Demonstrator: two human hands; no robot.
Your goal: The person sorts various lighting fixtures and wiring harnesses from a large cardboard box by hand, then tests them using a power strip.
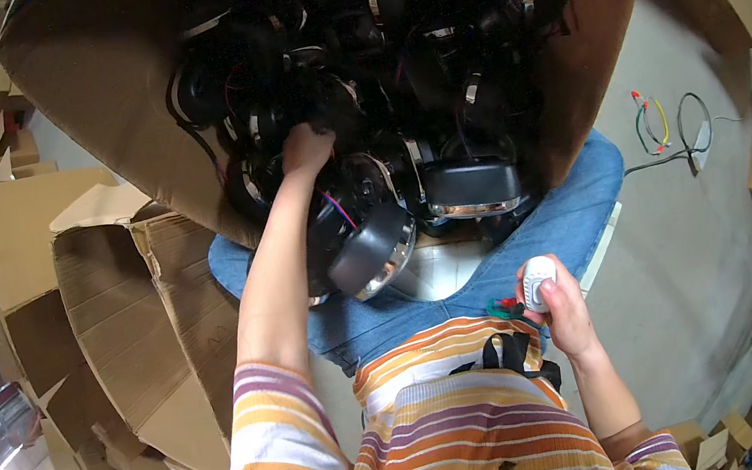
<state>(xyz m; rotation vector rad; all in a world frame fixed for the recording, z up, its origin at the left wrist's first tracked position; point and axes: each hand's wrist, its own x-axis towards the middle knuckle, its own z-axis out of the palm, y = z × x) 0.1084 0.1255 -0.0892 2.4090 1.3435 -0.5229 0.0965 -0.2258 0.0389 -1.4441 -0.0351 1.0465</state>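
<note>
My left arm reaches forward into a big cardboard box. There my left hand (307,149) is among black rounded housings with chrome bands, and its fingers are lost in the dark between them. Two of these housings, a left one (371,253) and a right one (472,184), lie at the box's near side above my lap. A red and blue wire (339,209) shows just below the left hand. Over my right thigh, my right hand (561,302) is closed around a small white plastic device (539,284). Green and red leads (508,308) hang beside that device.
The large box (106,110) leans open toward me between my knees. Another open carton (118,315) stands at left, with more cardboard around it. On the grey floor at right lie a black cable (669,159) and coloured clip leads (652,124). Cartons line the right edge.
</note>
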